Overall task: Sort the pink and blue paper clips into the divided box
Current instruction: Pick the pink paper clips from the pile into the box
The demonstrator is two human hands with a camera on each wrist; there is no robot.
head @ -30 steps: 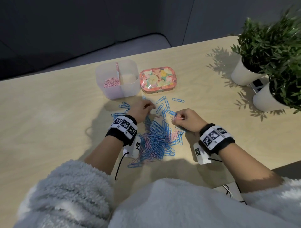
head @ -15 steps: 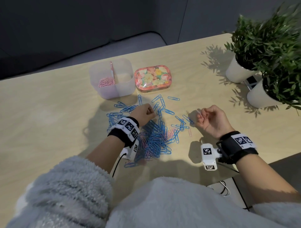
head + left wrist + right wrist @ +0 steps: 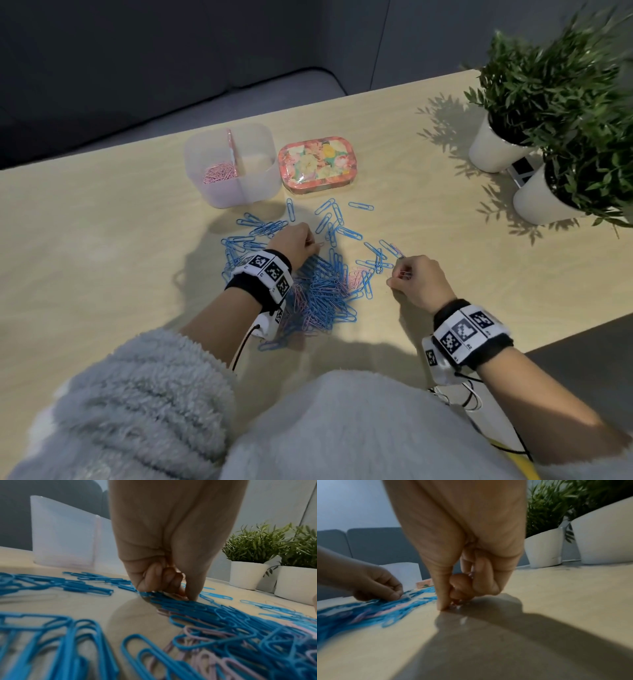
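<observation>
The translucent divided box (image 3: 257, 178) stands at the back of the table, with pink clips (image 3: 219, 173) in its left compartment and a bare right one. A heap of blue and pink paper clips (image 3: 322, 291) lies between my wrists, and more blue ones are scattered toward the box. My left hand (image 3: 313, 241) rests on the heap's far edge, fingers curled, pinching a pink clip (image 3: 320, 244); the left wrist view shows its fingertips (image 3: 192, 596) pressed into the heap. My right hand (image 3: 397, 277) is right of the heap, fingers curled round pink clips (image 3: 406, 273), fingertips (image 3: 443, 605) touching the table.
A floral tin (image 3: 317, 167) sits just right of the box. Two plants in white pots (image 3: 493, 147) (image 3: 544, 195) stand at the far right, with a small dark device (image 3: 522, 169) between them. The table's front edge runs close behind my right wrist.
My right hand, lifted and turned palm-up half a second ago, has come back down to the table right of the heap. My left hand has stayed at the heap's far edge.
</observation>
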